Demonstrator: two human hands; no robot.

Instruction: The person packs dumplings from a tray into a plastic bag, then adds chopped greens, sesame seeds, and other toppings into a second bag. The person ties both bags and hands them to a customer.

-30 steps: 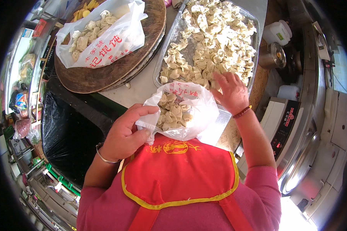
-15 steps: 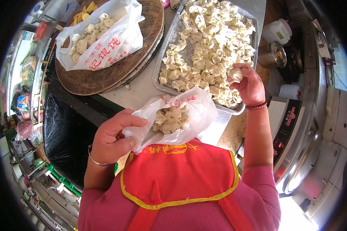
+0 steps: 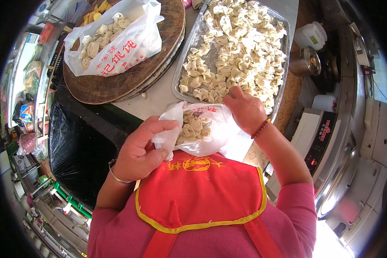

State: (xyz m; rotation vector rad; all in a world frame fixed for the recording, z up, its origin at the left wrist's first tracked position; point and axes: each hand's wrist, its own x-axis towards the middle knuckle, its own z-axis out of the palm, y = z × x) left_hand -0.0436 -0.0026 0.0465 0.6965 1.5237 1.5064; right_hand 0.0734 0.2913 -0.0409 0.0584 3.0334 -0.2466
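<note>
My left hand (image 3: 144, 150) pinches the left rim of a white plastic bag (image 3: 219, 129) between thumb and fingers. Inside the bag's mouth lies a heap of wontons (image 3: 193, 129). My right hand (image 3: 246, 109) is curled, back of the hand upward, between the bag's right side and the near edge of a metal tray (image 3: 177, 81). What its fingers hold, if anything, is hidden beneath the hand. Many pale folded wontons (image 3: 245, 47) are piled across the tray.
On the left, a round wooden board (image 3: 79, 92) carries another white bag (image 3: 148, 41) with wontons in it and some yellow pieces (image 3: 96, 12). A black plastic-covered bin (image 3: 73, 146) stands below it. To the right are a metal pot (image 3: 307, 62) and a control panel (image 3: 320, 139).
My right hand, which held a wonton over the tray's right edge, has moved left and down toward the bag. The left hand and bag have shifted slightly.
</note>
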